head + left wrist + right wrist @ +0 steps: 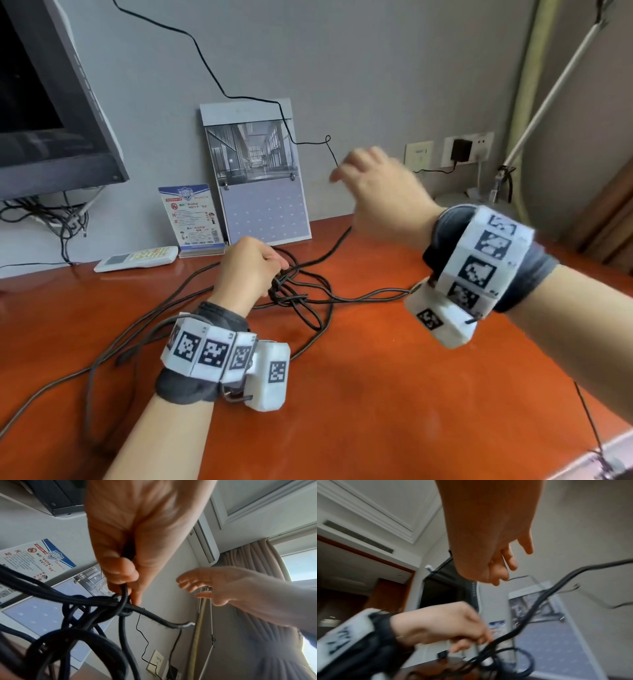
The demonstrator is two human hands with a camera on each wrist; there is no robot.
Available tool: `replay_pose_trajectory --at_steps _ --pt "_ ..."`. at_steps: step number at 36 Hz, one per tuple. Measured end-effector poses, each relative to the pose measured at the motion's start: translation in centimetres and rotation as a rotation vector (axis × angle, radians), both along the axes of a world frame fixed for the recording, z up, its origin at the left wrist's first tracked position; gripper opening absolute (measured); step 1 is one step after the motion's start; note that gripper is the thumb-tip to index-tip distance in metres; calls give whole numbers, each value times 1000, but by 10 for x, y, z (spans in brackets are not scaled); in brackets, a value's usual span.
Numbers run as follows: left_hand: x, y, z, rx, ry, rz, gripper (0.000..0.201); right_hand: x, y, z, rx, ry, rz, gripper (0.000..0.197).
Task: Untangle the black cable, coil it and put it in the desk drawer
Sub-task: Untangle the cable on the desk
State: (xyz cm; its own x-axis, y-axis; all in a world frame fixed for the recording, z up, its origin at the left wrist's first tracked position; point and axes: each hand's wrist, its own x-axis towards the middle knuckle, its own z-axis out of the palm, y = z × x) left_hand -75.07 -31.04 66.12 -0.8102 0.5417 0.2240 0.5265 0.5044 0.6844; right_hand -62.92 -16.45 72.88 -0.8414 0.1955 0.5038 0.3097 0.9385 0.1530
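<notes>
Pinching the knotted black cable (301, 291) just above the orange surface (376, 394), the left hand (248, 270) has a closed grip on one strand. The right hand (380, 192) hovers apart, fingers loose, holding nothing. Pulling hard risks tightening the knot.

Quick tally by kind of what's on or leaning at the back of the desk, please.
Black cable, tangled: 1
Remote control: 1
Wall calendar: 1
Printed card: 1
Monitor: 1
Total: 5
</notes>
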Motion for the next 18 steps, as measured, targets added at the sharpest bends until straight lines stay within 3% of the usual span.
replay_pose_trajectory --at_steps 3,9,13,18 --pt "1 -1 3 -11 12 3 31 -14 -35 -18 91 -185 106 54" --pt "1 -7 6 -8 26 11 31 -32 -53 -46 14 -460 -5 33" --pt "2 -7 8 30 -2 5 26 -32 -44 -43 63 -393 28 26" --pt "1 -8 9 19 44 5 23 -30 -24 -25 52 -152 85 27"
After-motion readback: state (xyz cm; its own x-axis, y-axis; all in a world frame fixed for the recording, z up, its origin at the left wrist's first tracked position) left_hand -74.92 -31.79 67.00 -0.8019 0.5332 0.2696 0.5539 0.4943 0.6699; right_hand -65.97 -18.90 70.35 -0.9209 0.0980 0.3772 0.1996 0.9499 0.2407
